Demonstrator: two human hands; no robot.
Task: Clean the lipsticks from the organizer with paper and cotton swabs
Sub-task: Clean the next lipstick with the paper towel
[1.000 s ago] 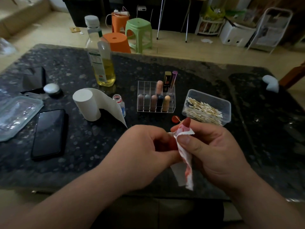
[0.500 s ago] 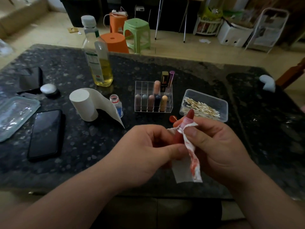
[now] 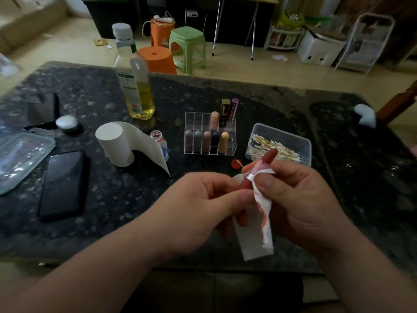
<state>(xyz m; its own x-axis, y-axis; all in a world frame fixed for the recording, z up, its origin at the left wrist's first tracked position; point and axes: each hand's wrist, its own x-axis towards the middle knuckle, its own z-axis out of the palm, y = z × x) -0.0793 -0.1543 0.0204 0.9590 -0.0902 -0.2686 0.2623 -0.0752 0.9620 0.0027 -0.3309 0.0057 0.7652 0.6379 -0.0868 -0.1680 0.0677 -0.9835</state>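
Lipstick, uncapped and held bullet-up in front of the organizer, is gripped at its base by the curled fingers of the left hand, evidently to steady it while the right hand pinches red-stained paper round its collar.

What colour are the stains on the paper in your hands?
Red-orange smears on white paper; the head view shows it.
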